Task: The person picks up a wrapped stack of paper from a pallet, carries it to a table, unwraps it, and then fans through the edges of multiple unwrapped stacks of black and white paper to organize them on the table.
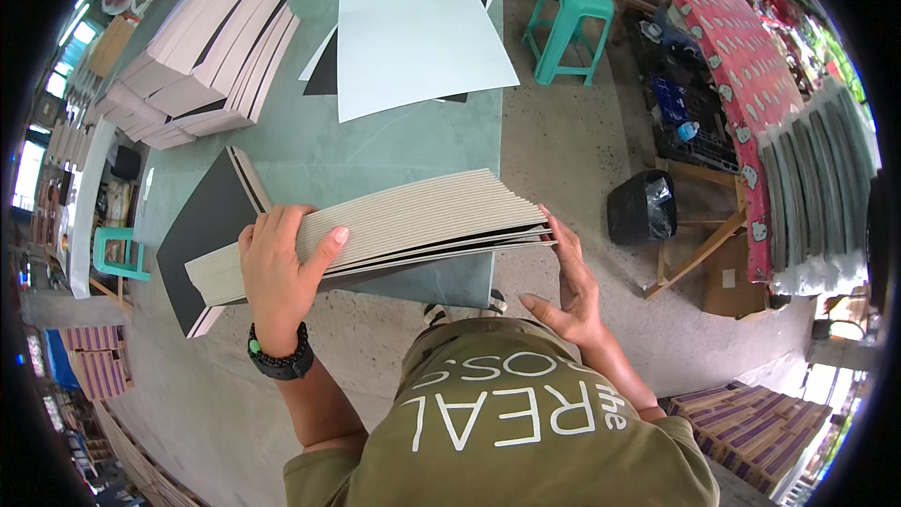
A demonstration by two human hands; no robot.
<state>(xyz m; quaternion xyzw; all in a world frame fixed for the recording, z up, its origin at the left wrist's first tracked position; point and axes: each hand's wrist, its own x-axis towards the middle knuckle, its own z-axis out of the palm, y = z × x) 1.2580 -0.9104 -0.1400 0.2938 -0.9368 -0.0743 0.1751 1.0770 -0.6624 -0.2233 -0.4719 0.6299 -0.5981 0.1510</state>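
Grey board stack, edges up, sits over the near edge of the table. Your left hand grips its left part; your right hand is loosely open, fingers at its right end. Left: black-faced stack. Far: white sheet.

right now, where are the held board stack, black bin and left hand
held board stack (404, 221), head view, ribbed edges
black bin (630, 213), head view, side wall
left hand (280, 263), head view, back of hand
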